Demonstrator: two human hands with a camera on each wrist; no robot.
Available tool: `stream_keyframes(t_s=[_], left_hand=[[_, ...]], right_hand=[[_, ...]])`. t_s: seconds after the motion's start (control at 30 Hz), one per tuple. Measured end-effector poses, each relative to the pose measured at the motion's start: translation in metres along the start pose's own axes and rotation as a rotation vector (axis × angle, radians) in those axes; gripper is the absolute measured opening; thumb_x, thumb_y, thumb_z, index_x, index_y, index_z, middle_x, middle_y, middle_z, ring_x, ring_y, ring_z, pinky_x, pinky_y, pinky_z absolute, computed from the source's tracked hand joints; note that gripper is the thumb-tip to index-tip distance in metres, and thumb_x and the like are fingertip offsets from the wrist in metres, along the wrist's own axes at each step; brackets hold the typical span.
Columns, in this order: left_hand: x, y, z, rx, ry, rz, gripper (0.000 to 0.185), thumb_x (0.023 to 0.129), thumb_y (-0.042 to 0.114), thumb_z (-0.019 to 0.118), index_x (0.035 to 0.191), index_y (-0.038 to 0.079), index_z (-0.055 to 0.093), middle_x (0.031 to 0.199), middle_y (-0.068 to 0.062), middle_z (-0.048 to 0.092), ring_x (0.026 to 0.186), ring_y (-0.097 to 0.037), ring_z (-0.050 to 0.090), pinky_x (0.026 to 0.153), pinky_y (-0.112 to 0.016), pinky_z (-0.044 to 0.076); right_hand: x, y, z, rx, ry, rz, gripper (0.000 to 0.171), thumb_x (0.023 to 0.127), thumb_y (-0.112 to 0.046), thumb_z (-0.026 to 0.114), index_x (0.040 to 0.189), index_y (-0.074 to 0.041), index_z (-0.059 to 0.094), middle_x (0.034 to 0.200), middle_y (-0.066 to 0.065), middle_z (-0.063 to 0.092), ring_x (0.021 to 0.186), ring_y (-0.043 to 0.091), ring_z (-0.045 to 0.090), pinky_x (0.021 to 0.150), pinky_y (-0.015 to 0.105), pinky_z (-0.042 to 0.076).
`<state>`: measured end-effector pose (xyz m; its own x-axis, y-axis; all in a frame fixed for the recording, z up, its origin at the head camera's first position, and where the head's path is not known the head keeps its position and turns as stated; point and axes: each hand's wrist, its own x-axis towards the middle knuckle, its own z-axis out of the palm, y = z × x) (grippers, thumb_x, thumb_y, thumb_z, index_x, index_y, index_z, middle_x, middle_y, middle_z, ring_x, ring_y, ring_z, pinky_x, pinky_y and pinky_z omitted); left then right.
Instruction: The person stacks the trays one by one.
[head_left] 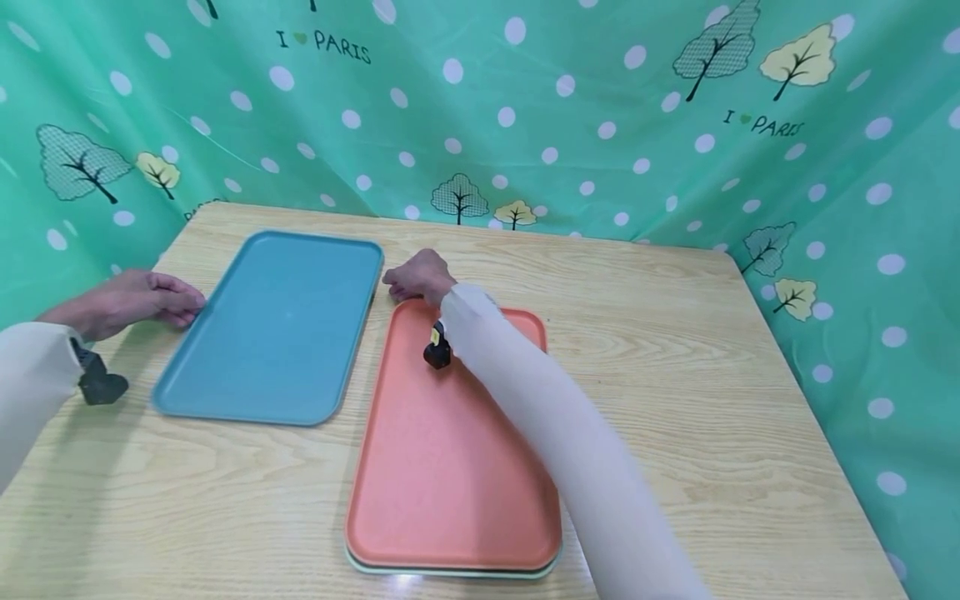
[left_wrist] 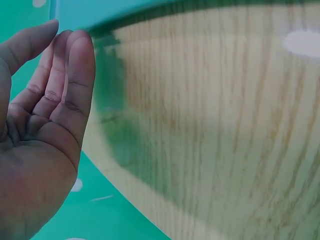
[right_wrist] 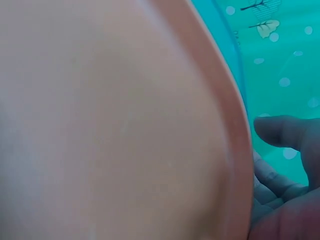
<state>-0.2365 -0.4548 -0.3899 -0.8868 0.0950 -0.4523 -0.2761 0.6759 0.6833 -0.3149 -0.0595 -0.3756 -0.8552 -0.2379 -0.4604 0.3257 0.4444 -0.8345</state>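
A blue tray [head_left: 277, 333] lies flat on the left part of the table. My left hand [head_left: 153, 300] touches its left rim with fingertips; in the left wrist view those fingers [left_wrist: 80, 75] are nearly straight, the thumb apart from them. By the blue tray's upper right edge is my right hand [head_left: 422, 275], just beyond the far end of a coral tray [head_left: 435, 467]. In the right wrist view its thumb [right_wrist: 280, 131] stands apart from the loosely bent fingers, which the coral rim partly hides. Nothing shows between them.
Under the coral tray, the pale green rim [head_left: 450, 573] of another tray shows at the near end. The wooden table [head_left: 675, 400] extends to the right. A green dotted curtain [head_left: 525, 108] hangs behind and along both sides.
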Motion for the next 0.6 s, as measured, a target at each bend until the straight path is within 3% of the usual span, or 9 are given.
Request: stream_keyframes(t_s=[0.17,0.3,0.47,0.6], left_hand=[[0.001,-0.004,0.0,-0.051,-0.017,-0.026,0.014,0.099,0.021,0.059,0.106,0.013,0.069,0.089,0.02,0.068,0.082,-0.002,0.068,0.078,-0.026,0.058],[0.001,-0.006,0.001,-0.05,-0.02,-0.038,0.02,0.098,0.023,0.061,0.11,0.009,0.069,0.091,0.019,0.068,0.083,-0.001,0.068,0.079,-0.027,0.059],[0.003,-0.01,0.001,-0.026,-0.018,-0.035,0.038,0.098,0.024,0.061,0.121,-0.005,0.063,0.095,0.018,0.068,0.085,0.0,0.068,0.08,-0.029,0.059],[0.004,-0.011,0.001,0.01,-0.016,-0.023,0.048,0.099,0.027,0.06,0.126,-0.012,0.057,0.101,0.013,0.069,0.084,0.001,0.067,0.079,-0.028,0.059]], right_hand=[[0.002,-0.001,0.006,0.002,-0.021,0.014,0.024,0.09,-0.01,0.07,0.108,0.005,0.07,0.104,0.02,0.074,0.096,0.029,0.072,0.06,0.022,0.056],[0.003,-0.002,0.01,0.007,-0.03,0.021,0.023,0.092,-0.009,0.068,0.108,0.007,0.071,0.106,0.021,0.073,0.096,0.03,0.072,0.056,0.022,0.054],[0.006,-0.007,0.017,-0.007,0.008,0.046,0.018,0.09,-0.006,0.066,0.1,0.008,0.073,0.101,0.023,0.073,0.079,0.029,0.072,0.052,0.023,0.052],[0.01,-0.01,0.022,-0.021,0.014,0.065,0.015,0.09,-0.005,0.066,0.095,0.007,0.074,0.093,0.021,0.074,0.066,0.023,0.068,0.06,0.028,0.058]])
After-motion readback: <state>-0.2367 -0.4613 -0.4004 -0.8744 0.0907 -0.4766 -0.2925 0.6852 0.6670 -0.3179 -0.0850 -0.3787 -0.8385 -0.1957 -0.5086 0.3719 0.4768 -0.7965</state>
